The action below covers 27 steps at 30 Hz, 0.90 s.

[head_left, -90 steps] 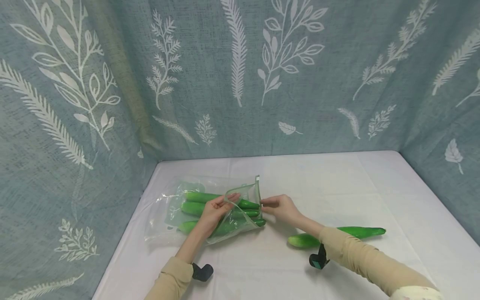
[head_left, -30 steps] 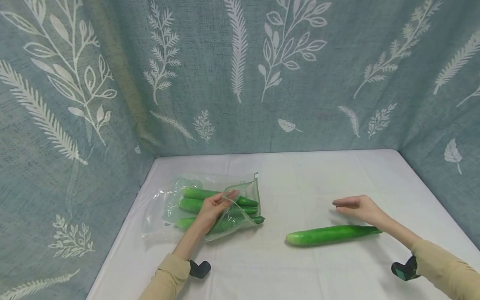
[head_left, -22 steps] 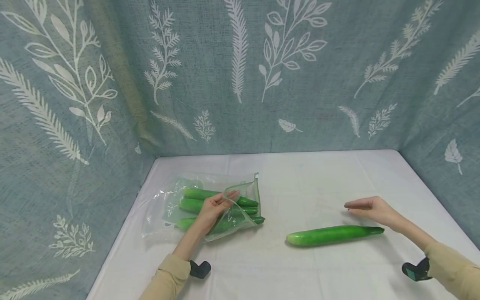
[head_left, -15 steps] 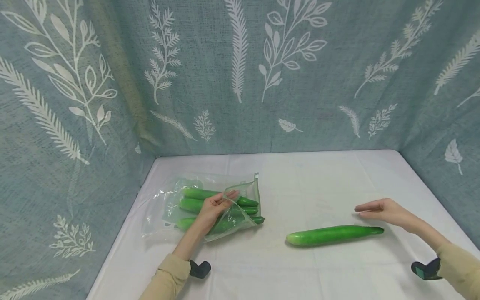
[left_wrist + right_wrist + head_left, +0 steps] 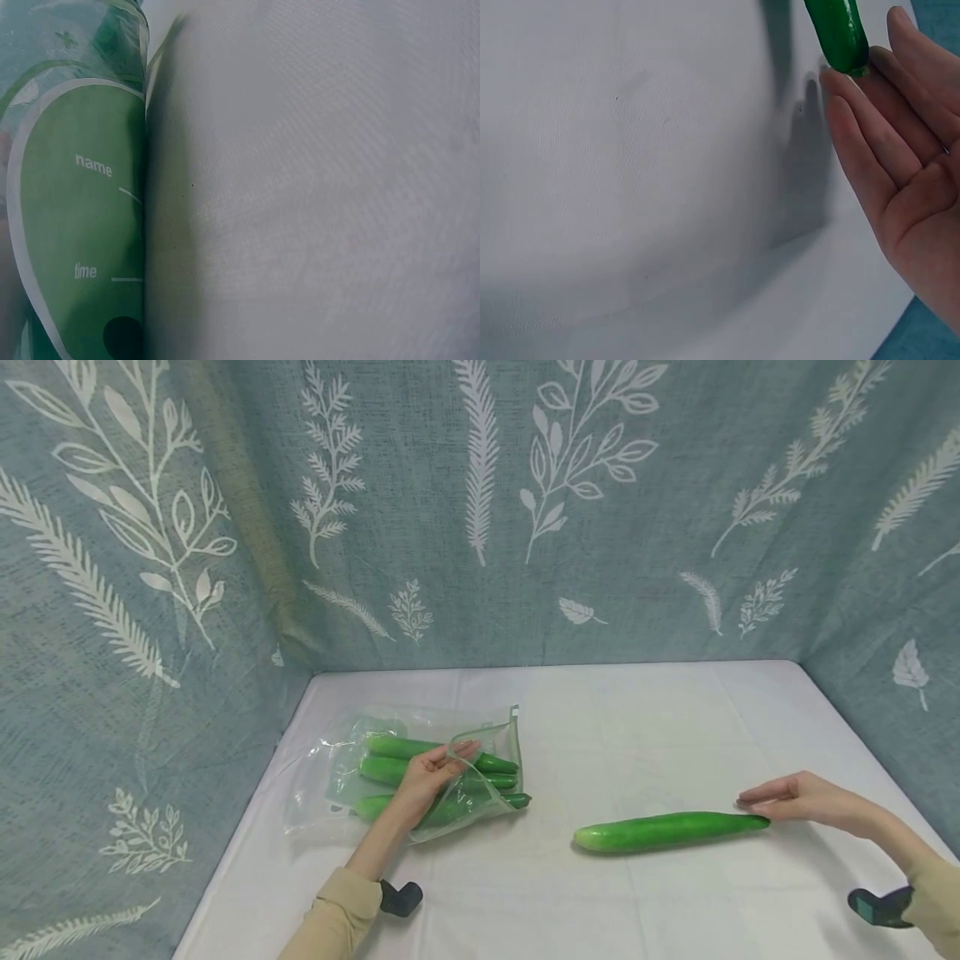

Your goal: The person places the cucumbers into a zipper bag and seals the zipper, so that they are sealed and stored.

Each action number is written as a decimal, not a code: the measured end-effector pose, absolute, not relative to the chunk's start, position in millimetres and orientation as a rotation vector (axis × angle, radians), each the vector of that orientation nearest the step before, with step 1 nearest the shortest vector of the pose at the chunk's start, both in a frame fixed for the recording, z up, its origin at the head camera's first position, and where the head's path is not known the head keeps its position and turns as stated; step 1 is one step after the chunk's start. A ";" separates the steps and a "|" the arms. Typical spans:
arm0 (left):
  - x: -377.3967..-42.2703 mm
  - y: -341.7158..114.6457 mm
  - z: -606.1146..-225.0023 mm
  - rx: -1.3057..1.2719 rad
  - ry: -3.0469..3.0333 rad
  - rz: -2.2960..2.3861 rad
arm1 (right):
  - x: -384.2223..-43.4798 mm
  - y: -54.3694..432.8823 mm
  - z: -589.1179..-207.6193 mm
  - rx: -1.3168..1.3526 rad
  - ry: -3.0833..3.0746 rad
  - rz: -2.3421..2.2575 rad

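Observation:
A clear plastic zip bag (image 5: pixel 315 810) lies on its side at the left of the table, its mouth toward the right. Inside it are three green cucumbers (image 5: pixel 390 768). My left hand (image 5: pixel 427 777) holds the upper film at the bag's mouth, fingertips at the rim. Another cucumber (image 5: pixel 667 832) lies on the cloth to the right, pale end leftward. At its dark end is my right hand (image 5: pixel 806 797), fingers fairly straight and thumb apart. The right wrist view shows these fingers (image 5: pixel 877 135) right around the cucumber's tip (image 5: pixel 844 45), not closed on it.
A white cloth (image 5: pixel 540 893) covers the table. Blue-green curtains with white leaf prints (image 5: pixel 420 510) hang behind and along both sides. In the left wrist view a green printed label (image 5: pixel 82 210) on the bag reads "name" and "time".
My right hand has left the bag's mouth, swung right past the loose cucumber and come down at its dark end. The left hand stays at the bag.

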<state>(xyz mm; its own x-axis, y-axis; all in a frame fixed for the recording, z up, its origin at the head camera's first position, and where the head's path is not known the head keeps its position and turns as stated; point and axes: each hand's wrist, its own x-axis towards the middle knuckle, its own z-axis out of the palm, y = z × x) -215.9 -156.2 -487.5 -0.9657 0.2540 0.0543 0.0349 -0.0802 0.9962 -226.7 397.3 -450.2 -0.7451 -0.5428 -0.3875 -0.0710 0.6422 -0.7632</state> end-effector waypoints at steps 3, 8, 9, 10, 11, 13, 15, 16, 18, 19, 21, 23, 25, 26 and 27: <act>-216.2 -156.0 -487.6 0.322 2.022 2.183 | -226.8 401.3 -452.7 -0.484 2.188 -1.039; -216.4 -155.4 -487.2 0.331 2.021 2.186 | -226.1 404.3 -456.3 -0.500 2.100 -1.080; -216.5 -155.3 -487.3 0.334 2.022 2.185 | -225.7 404.2 -456.7 -0.495 2.093 -1.081; -216.5 -155.2 -487.1 0.335 2.022 2.185 | -225.3 403.7 -456.9 -0.491 2.092 -1.082; -216.6 -155.1 -487.0 0.337 2.023 2.184 | -224.6 403.1 -456.9 -0.488 2.093 -1.081; -216.8 -154.9 -486.9 0.335 2.027 2.183 | -223.4 401.3 -456.6 -0.479 2.102 -1.071; -217.1 -154.8 -486.9 0.333 2.025 2.184 | -222.4 399.6 -456.4 -0.474 2.118 -1.059; -217.2 -154.8 -486.9 0.334 2.025 2.185 | -221.9 398.4 -456.4 -0.467 2.127 -1.055; -217.5 -155.0 -487.0 0.336 2.022 2.186 | -221.3 396.6 -457.0 -0.452 2.140 -1.046; -217.6 -155.2 -487.0 0.337 2.022 2.187 | -221.1 395.8 -457.4 -0.446 2.145 -1.048; -217.6 -155.5 -487.3 0.338 2.019 2.187 | -221.1 394.5 -458.5 -0.425 2.160 -1.039; -217.6 -155.9 -487.7 0.333 2.017 2.187 | -220.8 393.3 -459.8 -0.424 2.172 -1.038; -217.6 -156.2 -488.2 0.329 2.020 2.184 | -220.8 392.3 -460.7 -0.417 2.182 -1.039; -217.5 -156.3 -488.4 0.326 2.021 2.182 | -220.6 391.8 -461.0 -0.413 2.185 -1.041; -217.5 -156.4 -488.7 0.324 2.024 2.180 | -220.6 391.5 -461.5 -0.414 2.183 -1.048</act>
<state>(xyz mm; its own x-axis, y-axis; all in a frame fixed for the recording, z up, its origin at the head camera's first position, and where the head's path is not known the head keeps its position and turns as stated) -217.5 -156.4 -488.7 -0.9655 0.2543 0.0559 0.0368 -0.0790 0.9962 -220.6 391.5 -461.5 -0.7242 -0.5354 -0.4345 0.0044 0.6265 -0.7794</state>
